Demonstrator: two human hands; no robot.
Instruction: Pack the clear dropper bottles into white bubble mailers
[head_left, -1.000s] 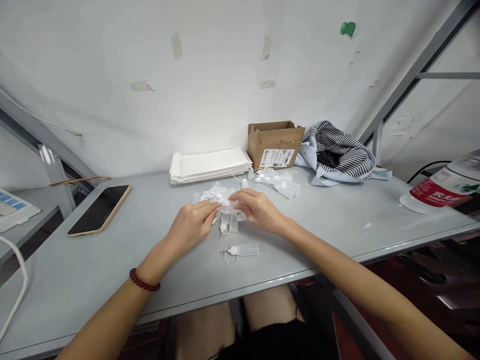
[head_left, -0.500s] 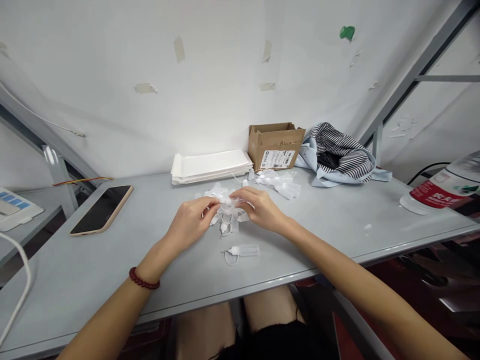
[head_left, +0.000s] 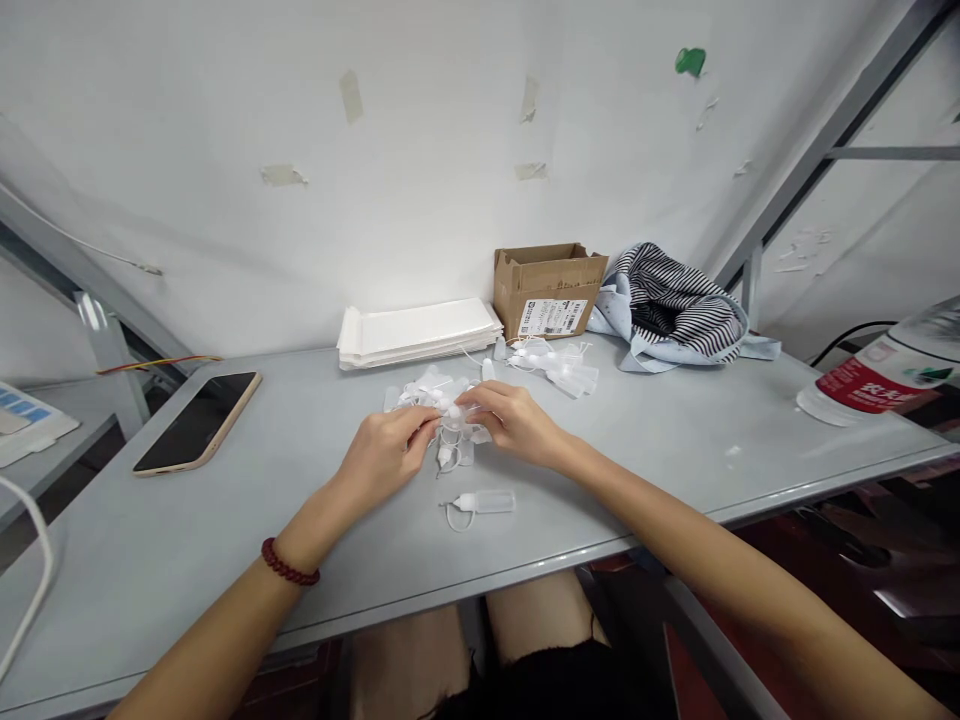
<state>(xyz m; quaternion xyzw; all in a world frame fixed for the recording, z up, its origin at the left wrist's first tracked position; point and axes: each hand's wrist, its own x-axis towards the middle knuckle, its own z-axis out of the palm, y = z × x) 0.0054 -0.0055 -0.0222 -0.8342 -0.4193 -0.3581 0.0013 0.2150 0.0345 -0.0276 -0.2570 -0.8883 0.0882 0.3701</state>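
Over a pile of small translucent needle-tip bottles point(head_left: 448, 457) with white caps, both hands meet at one bottle, mostly covered by the fingers. My left hand point(head_left: 386, 445) is closed in a pinch at its left side, near a white part. My right hand point(head_left: 517, 422) pinches it from the right with thumb and fingers. A single needle-tip bottle point(head_left: 493, 502) lies on its side nearer the table's front edge, its cap strap looped below the neck. Further back, more such bottles point(head_left: 574, 375) lie beside the cardboard box.
On the grey table point(head_left: 322, 400) stand a stack of white trays point(head_left: 420, 335) and an open cardboard box point(head_left: 551, 295) against the wall. A striped cloth bag point(head_left: 675, 310) and a large water bottle point(head_left: 870, 375) are at right; a phone point(head_left: 199, 420) lies left.
The hands stay over the pile with small finger movements; the left fingers sit slightly lower and my right fingers have shifted a little. The view has shifted slightly.
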